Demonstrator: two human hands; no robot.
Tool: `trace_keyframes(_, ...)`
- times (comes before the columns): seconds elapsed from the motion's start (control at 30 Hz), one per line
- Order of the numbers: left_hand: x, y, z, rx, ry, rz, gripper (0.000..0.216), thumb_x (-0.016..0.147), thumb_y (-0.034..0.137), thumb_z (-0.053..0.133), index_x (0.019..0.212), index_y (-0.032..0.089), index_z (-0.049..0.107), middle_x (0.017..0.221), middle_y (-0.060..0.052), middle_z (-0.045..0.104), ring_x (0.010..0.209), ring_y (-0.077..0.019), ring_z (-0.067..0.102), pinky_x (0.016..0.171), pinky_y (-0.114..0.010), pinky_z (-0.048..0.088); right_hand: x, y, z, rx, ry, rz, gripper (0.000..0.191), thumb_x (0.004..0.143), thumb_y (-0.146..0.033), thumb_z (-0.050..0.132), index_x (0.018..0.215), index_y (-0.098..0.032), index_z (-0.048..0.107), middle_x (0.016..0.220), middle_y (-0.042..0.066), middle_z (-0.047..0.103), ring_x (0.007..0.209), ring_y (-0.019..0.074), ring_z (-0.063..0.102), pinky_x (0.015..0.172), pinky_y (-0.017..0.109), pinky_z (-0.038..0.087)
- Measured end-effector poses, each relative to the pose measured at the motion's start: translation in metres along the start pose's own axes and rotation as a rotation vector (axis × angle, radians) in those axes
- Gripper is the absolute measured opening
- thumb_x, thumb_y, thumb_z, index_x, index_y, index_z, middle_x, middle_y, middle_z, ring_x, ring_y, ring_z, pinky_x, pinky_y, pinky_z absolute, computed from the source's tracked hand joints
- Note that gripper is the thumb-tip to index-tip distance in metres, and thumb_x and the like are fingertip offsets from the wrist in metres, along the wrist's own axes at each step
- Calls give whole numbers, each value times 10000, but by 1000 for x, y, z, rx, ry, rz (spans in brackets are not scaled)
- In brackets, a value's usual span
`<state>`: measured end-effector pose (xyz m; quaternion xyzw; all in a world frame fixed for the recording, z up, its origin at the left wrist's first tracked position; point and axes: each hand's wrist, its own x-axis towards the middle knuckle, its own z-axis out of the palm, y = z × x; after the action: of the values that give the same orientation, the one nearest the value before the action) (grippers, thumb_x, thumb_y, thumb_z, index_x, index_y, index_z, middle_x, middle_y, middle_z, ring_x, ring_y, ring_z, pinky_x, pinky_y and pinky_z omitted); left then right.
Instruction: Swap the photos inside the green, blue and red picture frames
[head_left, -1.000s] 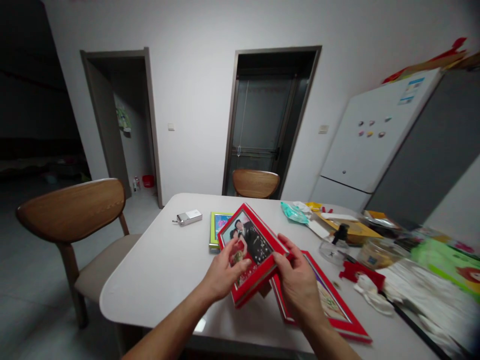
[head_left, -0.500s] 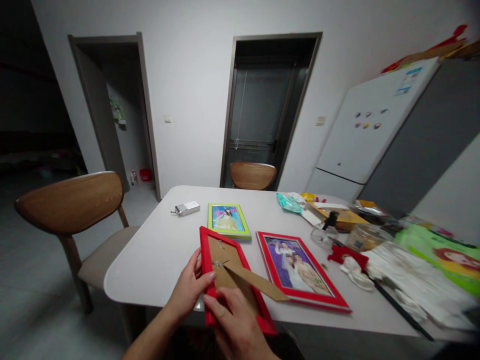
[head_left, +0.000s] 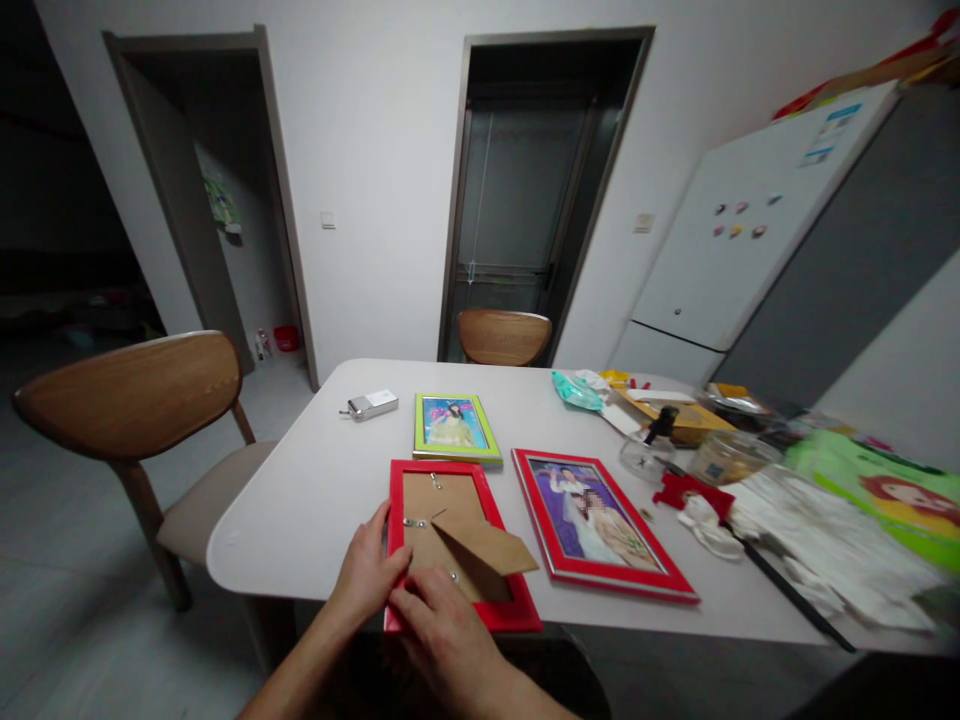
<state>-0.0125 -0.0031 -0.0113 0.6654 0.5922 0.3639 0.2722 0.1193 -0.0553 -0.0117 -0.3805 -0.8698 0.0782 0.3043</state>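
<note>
A red picture frame (head_left: pixel 480 617) lies back side up at the table's near edge, overhanging it a little. Its brown backing shows metal hangers, and a brown stand flap (head_left: pixel 487 545) sticks out to the right. My left hand (head_left: pixel 369 568) grips the frame's left side, thumb on top. With its fingers curled, my right hand (head_left: pixel 450 625) holds the near left corner; its fingertips are partly hidden. To the right lies a larger red picture frame (head_left: pixel 679 582) with a photo face up. Beyond my hands is a yellow-green picture frame (head_left: pixel 457 457), also photo up.
A silver-white device (head_left: pixel 373 405) rests at the back left of the white table (head_left: pixel 300 500). Tissues, a clear tub (head_left: pixel 731 458), a black-handled tool (head_left: pixel 795 595) and a green packet (head_left: pixel 870 490) crowd the right side. Wooden chairs stand left (head_left: pixel 135 400) and behind (head_left: pixel 504 338).
The held red frame has tipped down from a raised, tilted pose to nearly flat, and turned straighter. Both hands have kept hold of it. The view has shifted slightly.
</note>
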Motion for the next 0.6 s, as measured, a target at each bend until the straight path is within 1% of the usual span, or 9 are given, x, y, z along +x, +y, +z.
trace_keyframes(0.1, -2, 0, 2, 74, 11, 40, 532, 689, 164, 460, 1210, 149, 356, 1159, -86, 520, 1057, -213, 469, 909, -352, 328, 3, -2, -23, 45, -17, -25, 336, 719, -138, 487, 1046, -212, 508, 1004, 72, 532, 916, 175, 478, 771, 314, 420)
trace_keyframes(0.17, -3, 2, 3, 125, 4, 50, 523, 698, 158, 441, 1213, 151, 349, 1168, -86, 513, 1061, -212, 465, 929, -367, 301, 4, 1, -43, 0, 31, -10, 314, 729, -134, 465, 1031, -201, 518, 1017, 81, 530, 931, 181, 472, 788, 334, 410)
trace_keyframes(0.23, -5, 4, 3, 164, -7, 48, 529, 699, 170, 442, 1217, 149, 337, 1202, -91, 484, 1094, -211, 437, 956, -377, 264, 4, 10, -62, -98, 85, 63, 272, 733, -146, 462, 987, -189, 548, 992, 95, 543, 918, 200, 475, 781, 368, 406)
trace_keyframes(0.3, -6, 4, 4, 194, -18, 38, 552, 691, 191, 457, 1224, 142, 324, 1244, -101, 439, 1141, -213, 391, 978, -382, 233, 1, 22, -74, -181, 85, 175, 225, 729, -178, 479, 929, -181, 582, 957, 105, 558, 896, 214, 483, 768, 384, 403)
trace_keyframes(0.4, -7, 3, 5, 230, -32, 37, 583, 678, 205, 465, 1235, 129, 308, 1289, -120, 380, 1190, -218, 328, 1000, -398, 196, -7, 37, -77, -216, -21, 319, 174, 736, -226, 482, 831, -173, 617, 894, 97, 575, 844, 201, 504, 746, 347, 406)
trace_keyframes(0.5, -8, 0, 6, 240, -52, 56, 589, 677, 200, 457, 1241, 134, 302, 1301, -126, 364, 1199, -213, 317, 1009, -416, 173, -13, 46, -69, -206, -138, 370, 167, 743, -224, 463, 725, -174, 621, 832, 74, 577, 799, 178, 511, 719, 297, 404)
trace_keyframes(0.53, -8, -1, 6, 238, -56, 63, 586, 679, 198, 453, 1242, 140, 301, 1300, -123, 366, 1197, -209, 322, 1010, -416, 172, -14, 50, -67, -202, -154, 376, 170, 743, -215, 457, 728, -175, 621, 831, 69, 575, 800, 174, 509, 719, 288, 400)
trace_keyframes(0.6, -8, -2, 6, 237, -56, 70, 578, 683, 191, 444, 1242, 145, 304, 1297, -116, 373, 1194, -199, 329, 1012, -409, 176, -12, 59, -63, -196, -139, 387, 187, 742, -198, 449, 805, -172, 622, 870, 72, 569, 833, 173, 501, 746, 282, 389)
